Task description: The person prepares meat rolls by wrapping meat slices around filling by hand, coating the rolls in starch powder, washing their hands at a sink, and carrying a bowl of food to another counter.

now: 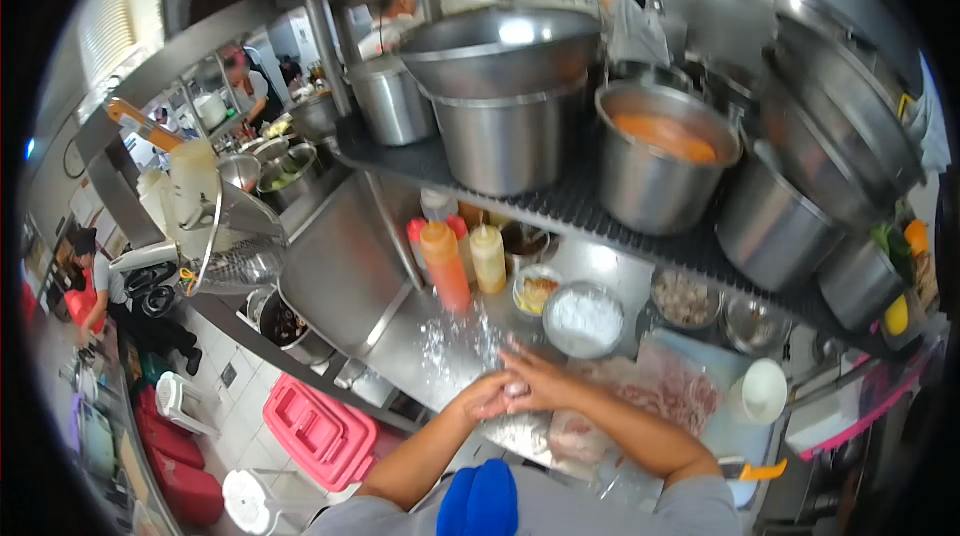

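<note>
Over the steel counter, my left hand (486,397) and my right hand (538,380) meet palm to palm. A small pale lump (516,389) shows between them; its kind is unclear. The fingers of my right hand stretch across the lump, while my left hand cups it from below. White powder (440,348) is scattered on the counter just beyond my hands. Close by is a metal bowl of white powder (584,320). Thin slices of raw meat (655,391) lie to the right, partly on a pale cutting board (735,361).
An orange sauce bottle (442,261) and a pale yellow one (488,258) stand behind the powder. Above, a dark shelf (560,211) carries large pots. A white cup (760,391) and an orange-handled knife (755,471) are at right. A red lidded bin (318,431) sits on the floor.
</note>
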`<action>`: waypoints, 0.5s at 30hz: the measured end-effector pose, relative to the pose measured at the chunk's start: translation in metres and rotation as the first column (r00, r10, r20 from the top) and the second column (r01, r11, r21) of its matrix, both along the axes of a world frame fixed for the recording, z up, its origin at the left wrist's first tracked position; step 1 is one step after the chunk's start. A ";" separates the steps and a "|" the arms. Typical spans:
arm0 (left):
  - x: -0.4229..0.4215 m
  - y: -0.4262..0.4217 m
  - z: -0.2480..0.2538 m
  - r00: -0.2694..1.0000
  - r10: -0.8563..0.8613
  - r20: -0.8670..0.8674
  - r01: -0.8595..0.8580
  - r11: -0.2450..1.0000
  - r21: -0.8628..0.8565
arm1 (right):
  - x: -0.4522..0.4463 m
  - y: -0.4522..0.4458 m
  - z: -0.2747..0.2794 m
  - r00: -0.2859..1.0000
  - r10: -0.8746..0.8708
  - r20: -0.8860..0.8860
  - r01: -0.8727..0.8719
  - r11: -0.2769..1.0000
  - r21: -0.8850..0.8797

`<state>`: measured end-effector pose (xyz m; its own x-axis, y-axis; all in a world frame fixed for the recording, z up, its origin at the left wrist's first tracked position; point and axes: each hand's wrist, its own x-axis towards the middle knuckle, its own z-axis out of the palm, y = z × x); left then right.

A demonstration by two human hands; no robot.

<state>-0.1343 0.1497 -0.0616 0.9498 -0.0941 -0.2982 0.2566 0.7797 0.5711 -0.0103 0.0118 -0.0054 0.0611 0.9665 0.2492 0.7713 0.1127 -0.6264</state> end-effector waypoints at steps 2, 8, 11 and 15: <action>0.001 -0.008 0.012 0.997 0.067 -0.043 -0.065 0.997 0.044 | 0.003 0.002 0.000 1.000 0.025 0.011 -0.025 1.000 -0.004; 0.005 -0.006 0.002 0.991 0.134 -0.013 -0.132 0.986 0.106 | -0.010 0.002 0.006 0.994 -0.073 0.079 0.076 0.996 -0.039; 0.004 0.000 -0.011 0.996 0.069 0.056 -0.067 0.997 -0.044 | -0.013 0.002 0.002 0.986 -0.121 0.111 0.115 0.991 0.063; 0.014 -0.010 0.016 0.994 0.104 -0.039 -0.104 0.994 0.017 | -0.002 -0.001 0.002 0.989 -0.095 0.110 0.099 0.995 -0.026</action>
